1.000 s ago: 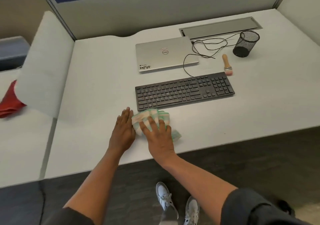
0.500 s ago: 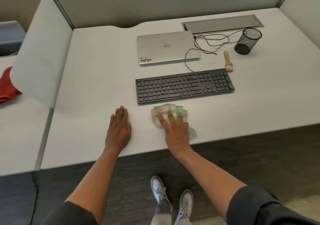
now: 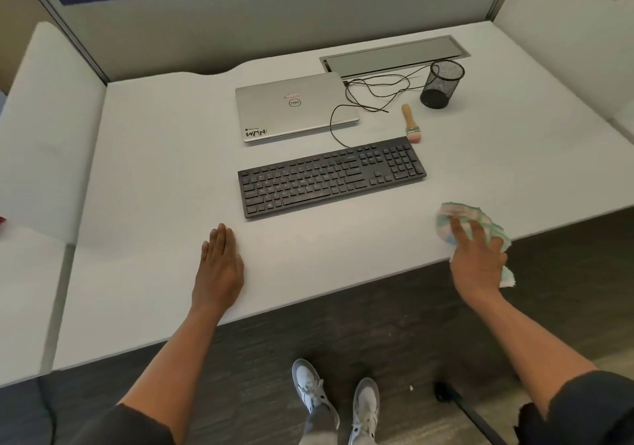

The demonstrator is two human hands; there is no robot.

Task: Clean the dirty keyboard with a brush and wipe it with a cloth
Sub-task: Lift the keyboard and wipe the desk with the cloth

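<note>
A black keyboard (image 3: 331,177) lies across the middle of the white desk (image 3: 154,177). A small brush (image 3: 410,123) with a wooden handle and pink bristles rests just behind the keyboard's right end. My right hand (image 3: 477,259) presses on a crumpled green-and-white cloth (image 3: 461,216) at the desk's front edge, to the right of the keyboard; part of the cloth hangs over the edge. My left hand (image 3: 219,266) lies flat, palm down, on the desk in front of the keyboard's left end, holding nothing.
A shut silver laptop (image 3: 295,110) lies behind the keyboard, with a black cable (image 3: 370,96) looping beside it. A black mesh pen cup (image 3: 441,84) stands at the back right near a metal cable hatch (image 3: 394,55). Grey partitions wall the desk.
My right hand has slid the cloth along the desk's front edge from in front of the keyboard to the right. My left hand has stayed flat on the desk.
</note>
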